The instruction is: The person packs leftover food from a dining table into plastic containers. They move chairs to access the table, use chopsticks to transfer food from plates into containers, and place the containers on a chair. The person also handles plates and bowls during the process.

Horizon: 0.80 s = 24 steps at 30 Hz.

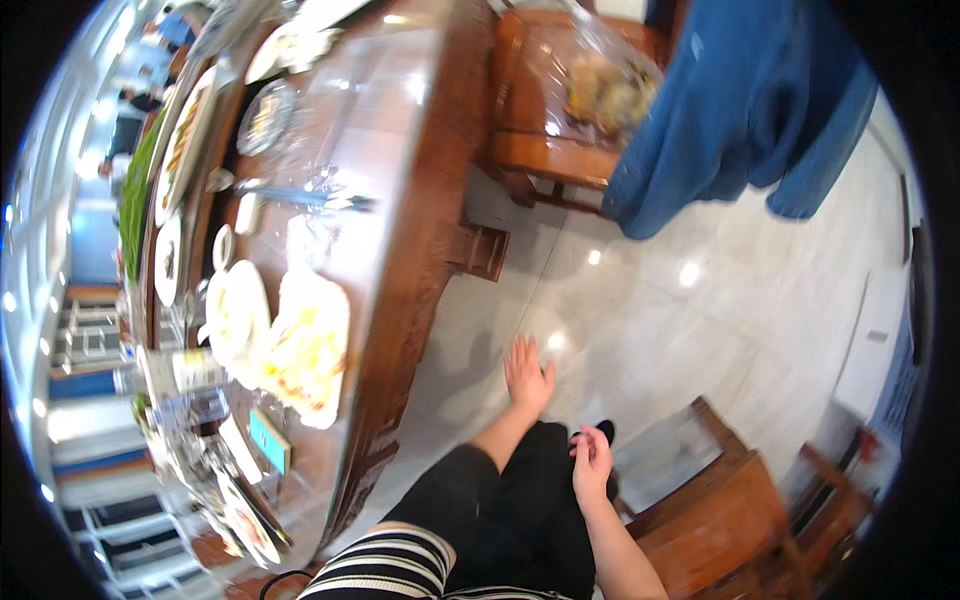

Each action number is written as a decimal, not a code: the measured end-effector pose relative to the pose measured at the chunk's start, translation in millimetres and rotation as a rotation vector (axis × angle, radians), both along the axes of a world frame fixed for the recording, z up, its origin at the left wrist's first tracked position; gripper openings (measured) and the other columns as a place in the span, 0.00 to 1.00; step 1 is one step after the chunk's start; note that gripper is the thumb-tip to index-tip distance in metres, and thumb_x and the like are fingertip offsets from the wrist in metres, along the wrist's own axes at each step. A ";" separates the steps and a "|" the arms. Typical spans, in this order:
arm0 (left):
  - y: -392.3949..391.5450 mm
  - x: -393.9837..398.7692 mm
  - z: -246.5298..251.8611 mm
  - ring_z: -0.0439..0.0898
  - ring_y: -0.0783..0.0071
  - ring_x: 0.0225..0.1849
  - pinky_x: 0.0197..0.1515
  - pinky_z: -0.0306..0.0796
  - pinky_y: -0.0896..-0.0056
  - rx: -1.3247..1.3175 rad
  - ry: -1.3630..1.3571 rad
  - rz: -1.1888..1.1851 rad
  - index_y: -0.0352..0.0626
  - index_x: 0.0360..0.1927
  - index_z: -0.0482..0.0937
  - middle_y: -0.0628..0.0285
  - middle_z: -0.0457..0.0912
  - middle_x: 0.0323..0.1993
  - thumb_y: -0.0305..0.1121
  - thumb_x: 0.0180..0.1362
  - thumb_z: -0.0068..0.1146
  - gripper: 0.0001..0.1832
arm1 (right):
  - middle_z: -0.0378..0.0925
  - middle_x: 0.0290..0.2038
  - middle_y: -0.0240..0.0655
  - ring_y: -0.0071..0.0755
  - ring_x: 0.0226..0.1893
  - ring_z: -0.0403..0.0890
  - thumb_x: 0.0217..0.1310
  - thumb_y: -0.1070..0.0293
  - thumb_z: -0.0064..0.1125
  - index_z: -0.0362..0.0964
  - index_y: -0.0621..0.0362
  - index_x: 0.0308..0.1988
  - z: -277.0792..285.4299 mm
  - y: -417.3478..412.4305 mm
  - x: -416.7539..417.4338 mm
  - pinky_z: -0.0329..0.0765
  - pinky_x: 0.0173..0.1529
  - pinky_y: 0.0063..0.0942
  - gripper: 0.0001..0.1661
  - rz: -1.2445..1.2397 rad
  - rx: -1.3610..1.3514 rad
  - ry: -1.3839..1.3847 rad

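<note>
My left hand (529,375) hangs over the tiled floor with its fingers apart and nothing in it. Lower and to the right, my right hand (592,457) is held near my dark trousers, its fingers loosely curled; it appears to hold nothing. Left of both hands runs a large wooden table (420,202) with a glossy top. Near its edge lies a pile of used tissues or food scraps (307,345), blurred and overexposed, beside a white plate (238,319). A turquoise box (270,442) lies lower on the tabletop, and a clear glass bowl (266,116) stands farther up.
A wooden chair (555,154) at the top holds a clear plastic bag of food waste (607,94), with a blue garment (720,127) draped at its right. Another wooden chair (712,517) stands lower right. Long dishes (187,142) line the raised table centre. Several people are far off, upper left.
</note>
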<state>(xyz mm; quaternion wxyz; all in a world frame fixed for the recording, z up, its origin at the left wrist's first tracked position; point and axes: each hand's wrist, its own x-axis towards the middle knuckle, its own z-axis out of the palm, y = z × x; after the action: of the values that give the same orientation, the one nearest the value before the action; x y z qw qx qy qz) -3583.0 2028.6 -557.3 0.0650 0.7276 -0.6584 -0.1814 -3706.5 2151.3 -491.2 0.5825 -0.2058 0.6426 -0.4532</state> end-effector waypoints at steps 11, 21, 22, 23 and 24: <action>223.9 72.3 258.9 0.59 0.51 0.59 0.58 0.57 0.60 -0.048 0.417 0.244 0.36 0.50 0.65 0.47 0.62 0.56 0.37 0.49 0.52 0.26 | 0.71 0.24 0.32 0.19 0.22 0.70 0.58 0.75 0.43 0.68 0.63 0.37 167.7 8.2 -80.8 0.69 0.28 0.16 0.08 0.652 -0.120 0.445; 480.2 192.8 314.0 0.62 0.50 0.57 0.57 0.58 0.60 -0.372 0.292 1.029 0.34 0.49 0.66 0.45 0.63 0.54 0.36 0.50 0.52 0.24 | 0.73 0.26 0.33 0.20 0.24 0.71 0.57 0.74 0.43 0.68 0.64 0.38 289.0 59.0 116.5 0.70 0.30 0.17 0.09 1.005 -0.440 0.341; 511.6 200.8 316.4 0.62 0.50 0.56 0.57 0.58 0.61 -0.377 0.303 1.100 0.34 0.49 0.66 0.45 0.63 0.54 0.36 0.50 0.52 0.24 | 0.73 0.26 0.33 0.20 0.25 0.71 0.58 0.74 0.43 0.68 0.64 0.38 294.5 79.1 144.4 0.71 0.30 0.17 0.09 1.054 -0.469 0.317; 543.5 208.6 319.9 0.62 0.50 0.56 0.57 0.57 0.61 -0.384 0.313 1.175 0.34 0.49 0.66 0.45 0.63 0.54 0.36 0.50 0.52 0.24 | 0.73 0.27 0.33 0.20 0.25 0.71 0.58 0.73 0.44 0.68 0.64 0.38 299.6 100.2 174.0 0.71 0.30 0.17 0.09 1.106 -0.498 0.289; 571.7 214.3 338.6 0.62 0.50 0.56 0.58 0.57 0.61 -0.409 0.370 1.253 0.34 0.49 0.66 0.45 0.64 0.53 0.36 0.50 0.52 0.23 | 0.73 0.26 0.33 0.20 0.24 0.71 0.58 0.73 0.43 0.68 0.63 0.38 303.9 127.3 203.5 0.70 0.30 0.17 0.09 1.148 -0.508 0.254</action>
<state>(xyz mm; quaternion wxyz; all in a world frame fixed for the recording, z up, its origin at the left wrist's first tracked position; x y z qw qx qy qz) -3368.7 2600.3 -218.8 0.4052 0.9014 -0.1122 -0.1030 -3503.0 2278.7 -187.3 0.5848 -0.7011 0.3667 -0.1792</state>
